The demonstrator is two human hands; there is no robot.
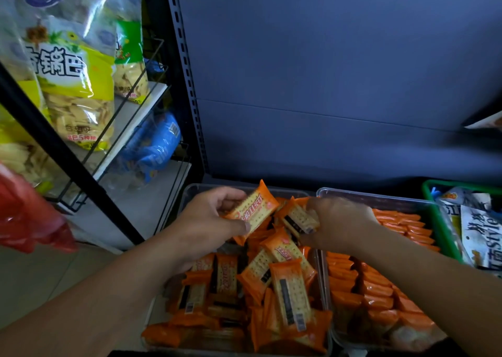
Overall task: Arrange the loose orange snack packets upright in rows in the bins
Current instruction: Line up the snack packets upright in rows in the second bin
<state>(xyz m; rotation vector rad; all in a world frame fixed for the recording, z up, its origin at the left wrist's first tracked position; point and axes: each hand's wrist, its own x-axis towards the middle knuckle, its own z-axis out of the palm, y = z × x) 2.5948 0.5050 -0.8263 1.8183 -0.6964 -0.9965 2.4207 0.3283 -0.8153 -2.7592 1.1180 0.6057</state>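
Left grip [209, 221] pinches 1 orange packet [254, 210]; right grip [339, 225] curls round a 2nd packet [297, 221], both over the loose pile [271, 275] in the left bin [188, 195]. Right bin [353, 193] alongside holds upright rows [380, 288] w/ open room at its far end; dark shelf panel [326, 71] behind, green basket [428, 191] just to the R.

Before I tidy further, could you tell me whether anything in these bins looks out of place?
Yes. In the left bin the loose packets lie heaped flat and crisscrossed, whereas the right bin holds upright rows.
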